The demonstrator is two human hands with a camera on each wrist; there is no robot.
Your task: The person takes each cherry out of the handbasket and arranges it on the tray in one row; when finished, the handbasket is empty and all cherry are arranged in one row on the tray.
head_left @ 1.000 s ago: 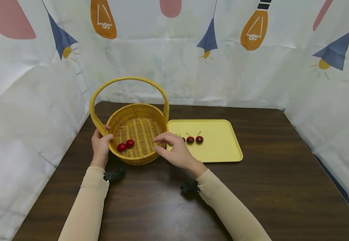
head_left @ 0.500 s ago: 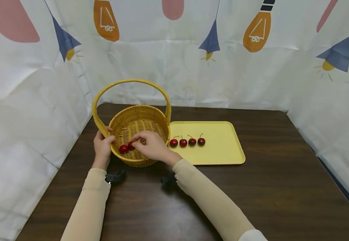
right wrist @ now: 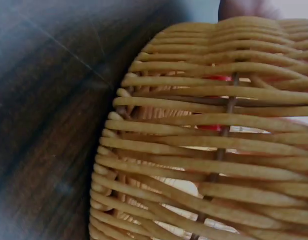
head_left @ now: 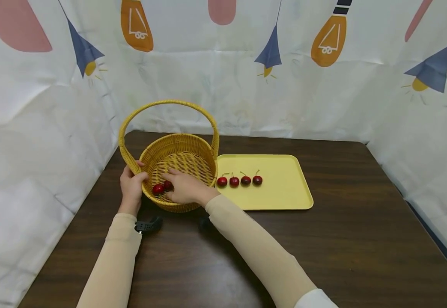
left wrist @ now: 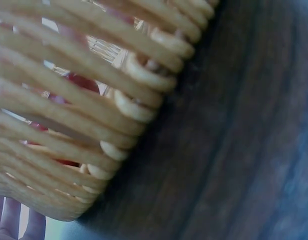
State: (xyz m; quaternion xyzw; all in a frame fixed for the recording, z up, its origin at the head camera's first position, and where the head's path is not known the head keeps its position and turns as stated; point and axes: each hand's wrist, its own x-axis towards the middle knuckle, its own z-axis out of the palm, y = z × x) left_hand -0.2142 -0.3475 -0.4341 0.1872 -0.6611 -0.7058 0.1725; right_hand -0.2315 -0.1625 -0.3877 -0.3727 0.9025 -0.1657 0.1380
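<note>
In the head view, a round yellow wicker basket (head_left: 185, 143) with a tall arched handle stands on the table. My left hand (head_left: 131, 190) grips its left side near the foot of the handle. Two dark red cherries lie inside: the left cherry (head_left: 158, 189) and the right cherry (head_left: 168, 185). My right hand (head_left: 186, 188) reaches into the basket, thumb and forefinger spread either side of the right cherry. Part of that cherry is hidden by the fingers. Through the weave, the left wrist view shows red patches of fruit (left wrist: 84, 82).
Right of the basket lies a yellow rectangular tray (head_left: 277, 188) bearing a row of several stemmed cherries (head_left: 234, 182) near its left end. Both rest on a dark wooden table (head_left: 343, 222). A printed white cloth (head_left: 231, 90) hangs behind.
My right hand has moved left from the basket's right rim down to the right cherry, uncovering the cherries at the tray's left end. The left hand keeps its grip on the basket.
</note>
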